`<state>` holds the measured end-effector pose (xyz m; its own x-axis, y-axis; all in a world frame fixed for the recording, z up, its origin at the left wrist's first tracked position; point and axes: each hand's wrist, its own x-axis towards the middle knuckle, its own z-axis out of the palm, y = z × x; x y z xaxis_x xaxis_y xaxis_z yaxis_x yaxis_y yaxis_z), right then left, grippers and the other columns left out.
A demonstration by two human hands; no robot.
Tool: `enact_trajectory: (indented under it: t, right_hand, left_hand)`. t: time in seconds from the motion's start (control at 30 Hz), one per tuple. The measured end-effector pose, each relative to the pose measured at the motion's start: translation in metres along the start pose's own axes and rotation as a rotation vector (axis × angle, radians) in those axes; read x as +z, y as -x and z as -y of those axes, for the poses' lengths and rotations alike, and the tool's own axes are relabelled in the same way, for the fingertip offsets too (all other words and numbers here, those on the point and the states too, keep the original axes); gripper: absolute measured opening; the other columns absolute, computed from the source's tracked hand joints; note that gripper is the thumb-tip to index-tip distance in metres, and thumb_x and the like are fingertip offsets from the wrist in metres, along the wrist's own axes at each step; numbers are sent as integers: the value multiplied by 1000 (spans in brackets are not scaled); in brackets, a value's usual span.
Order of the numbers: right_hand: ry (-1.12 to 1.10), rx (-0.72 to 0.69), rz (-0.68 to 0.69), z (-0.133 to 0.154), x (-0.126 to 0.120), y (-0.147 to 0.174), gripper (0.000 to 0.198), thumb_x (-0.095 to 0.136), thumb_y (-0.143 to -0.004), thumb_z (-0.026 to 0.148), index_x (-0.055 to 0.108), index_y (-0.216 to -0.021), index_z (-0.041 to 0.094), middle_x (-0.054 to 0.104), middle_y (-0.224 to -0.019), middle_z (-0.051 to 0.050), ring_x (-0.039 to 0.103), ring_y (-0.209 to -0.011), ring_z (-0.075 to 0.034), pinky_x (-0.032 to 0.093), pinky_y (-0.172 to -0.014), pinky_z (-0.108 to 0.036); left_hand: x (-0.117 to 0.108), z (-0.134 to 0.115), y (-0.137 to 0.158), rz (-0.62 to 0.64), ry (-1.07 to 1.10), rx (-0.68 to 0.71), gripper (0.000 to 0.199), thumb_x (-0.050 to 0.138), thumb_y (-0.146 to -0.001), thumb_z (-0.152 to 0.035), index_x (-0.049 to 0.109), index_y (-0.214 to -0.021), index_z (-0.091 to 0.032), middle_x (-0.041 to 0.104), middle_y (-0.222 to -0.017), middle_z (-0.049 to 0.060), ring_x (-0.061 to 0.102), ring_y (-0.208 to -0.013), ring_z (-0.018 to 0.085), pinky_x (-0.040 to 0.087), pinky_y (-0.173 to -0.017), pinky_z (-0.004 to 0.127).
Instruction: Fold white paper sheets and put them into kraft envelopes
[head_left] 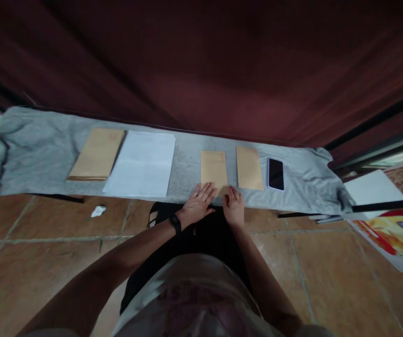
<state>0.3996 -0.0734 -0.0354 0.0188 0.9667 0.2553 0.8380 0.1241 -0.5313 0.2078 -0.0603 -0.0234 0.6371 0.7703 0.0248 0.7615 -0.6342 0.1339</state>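
A brown paper envelope (214,167) lies on the grey cloth straight in front of me, its near end under my hands. My left hand (198,202), with a dark band on the wrist, rests flat with fingers stretched over the envelope's lower left part. At the lower right corner, my right hand (234,206) has its fingers bent and closed on the envelope's edge; the fingertips are partly hidden. Just right of it lies a second brown envelope (249,167), apart from both hands.
A phone (275,174) lies right of the envelopes. To the left are white paper sheets (145,161) beside a stack of brown envelopes (98,154). Grey cloth (47,145) covers the narrow bench, backed by a dark red surface (201,70). Crumpled white paper (98,211) lies on the tiled floor.
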Motion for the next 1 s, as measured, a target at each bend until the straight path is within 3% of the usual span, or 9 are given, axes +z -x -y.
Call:
enact_trajectory:
  t: [0.17, 0.33, 0.57, 0.67, 0.77, 0.83, 0.9, 1.0]
  right_hand:
    - [61, 154, 63, 3, -6, -22, 33, 49, -95, 24, 68, -119, 10, 69, -105, -19, 65, -102, -29, 50, -92, -42]
    - [36, 278, 61, 2, -7, -34, 28, 53, -92, 26, 67, -113, 13, 72, -98, -15, 68, -95, -26, 50, -87, -35]
    - [-166, 279, 78, -7, -9, -37, 15, 54, -84, 30, 65, -84, 20, 70, -81, -6, 64, -80, -21, 51, -77, -32]
    - [-371, 325, 63, -4, -7, -34, 12, 54, -82, 33, 58, -80, 22, 63, -72, 0, 61, -68, -18, 51, -69, -29]
    - [-663, 445, 17, -1, -5, -34, 12, 54, -81, 35, 54, -82, 23, 58, -68, 4, 57, -57, -14, 49, -57, -26]
    - [-718, 481, -37, -3, -6, -36, 14, 54, -79, 36, 53, -86, 24, 57, -66, 6, 55, -52, -13, 48, -52, -24]
    - [-791, 494, -102, -10, -11, -42, 16, 56, -79, 37, 52, -88, 24, 56, -64, 7, 55, -51, -12, 47, -51, -22]
    - [-844, 500, -201, -26, -23, -52, 21, 58, -79, 40, 54, -91, 23, 57, -65, 7, 55, -52, -10, 47, -51, -21]
  left_hand:
    - [1, -4, -2, 16, -33, -7, 90, 55, -95, -55, 18, -163, -10, 17, -169, 20, 9, -158, 34, 7, -128, 58]
    - [5, -4, -1, -7, -49, -5, 85, 53, -97, -52, 23, -161, -7, 17, -169, 22, 9, -158, 35, 8, -128, 58]
    - [5, 1, 0, -22, 26, -2, 86, 59, -94, -51, 24, -162, -11, 20, -169, 20, 12, -158, 32, 10, -128, 55]
    - [1, 0, 1, -60, 106, -11, 77, 55, -97, -44, 25, -161, -14, 22, -169, 17, 13, -158, 30, 13, -128, 53]
    - [-2, -2, -1, -171, 286, -76, 66, 45, -102, -37, 26, -161, -17, 21, -170, 14, 13, -159, 27, 21, -128, 48]
    - [-1, -3, -7, -265, 468, -208, 64, 42, -104, -37, 24, -162, -17, 23, -170, 15, 18, -158, 26, 28, -126, 45]
    - [0, -1, -18, -329, 717, -385, 64, 44, -103, -36, 27, -160, -15, 37, -163, 18, 36, -151, 27, 36, -122, 44]
    - [0, -2, -44, -265, 1149, -579, 60, 50, -101, -36, 39, -155, -12, 68, -131, 19, 68, -117, 26, 55, -101, 43]
